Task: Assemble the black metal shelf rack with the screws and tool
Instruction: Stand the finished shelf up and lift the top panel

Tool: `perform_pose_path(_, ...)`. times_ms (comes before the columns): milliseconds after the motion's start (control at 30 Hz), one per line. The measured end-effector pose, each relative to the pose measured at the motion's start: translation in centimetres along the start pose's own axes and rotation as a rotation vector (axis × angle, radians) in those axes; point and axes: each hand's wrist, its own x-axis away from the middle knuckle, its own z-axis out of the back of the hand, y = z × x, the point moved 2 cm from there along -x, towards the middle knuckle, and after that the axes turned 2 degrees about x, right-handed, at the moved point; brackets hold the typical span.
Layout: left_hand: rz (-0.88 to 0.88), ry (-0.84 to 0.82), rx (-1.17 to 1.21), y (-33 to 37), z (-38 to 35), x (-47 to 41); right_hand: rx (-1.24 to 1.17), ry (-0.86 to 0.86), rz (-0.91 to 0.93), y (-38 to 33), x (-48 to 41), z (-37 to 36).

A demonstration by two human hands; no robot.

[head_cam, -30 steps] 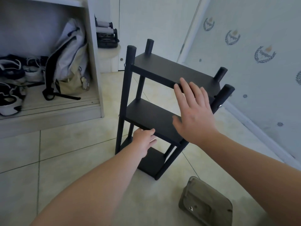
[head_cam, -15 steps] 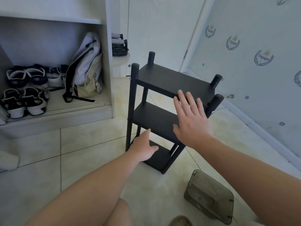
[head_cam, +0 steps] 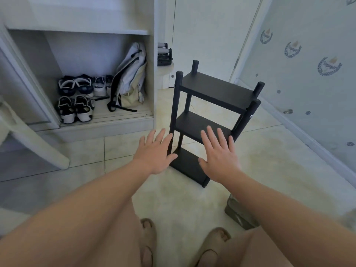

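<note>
The black shelf rack [head_cam: 217, 89] stands upright on the tiled floor [head_cam: 260, 160], three shelves one above another between four round posts, with a small silver screw head showing on the near right post. It stands in front of the person, between an open cupboard [head_cam: 107, 128] on the left and a patterned wall [head_cam: 308, 74] on the right.

Both hands are held out flat with fingers spread wide and straight, holding nothing. The left hand [head_cam: 156, 153] is in front of the near left post, low down; the right hand [head_cam: 219, 157] overlaps the front edge of the middle shelf and the bottom shelf. Whether either hand touches the rack cannot be told.

A greenish box [head_cam: 238, 216] lies on the floor near the rack's right side, partly hidden by the right forearm. In the cupboard are pairs of shoes [head_cam: 77, 101] and a backpack [head_cam: 131, 78] leaning against its side wall. The person's sandalled feet [head_cam: 148, 237] show at the bottom edge
</note>
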Motion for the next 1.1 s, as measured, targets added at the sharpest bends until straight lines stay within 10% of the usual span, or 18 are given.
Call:
perform_pose_path(633, 0.216, -0.489, 0.01, -11.8, -20.7, -8.0, -0.086, -0.523, 0.136, -7.2, -6.8, -21.4)
perform_pose_path(1100, 0.399, -0.543, 0.195, -2.6, 12.1, -1.2, -0.074, -0.652, 0.261, -1.1, -8.7, 12.9)
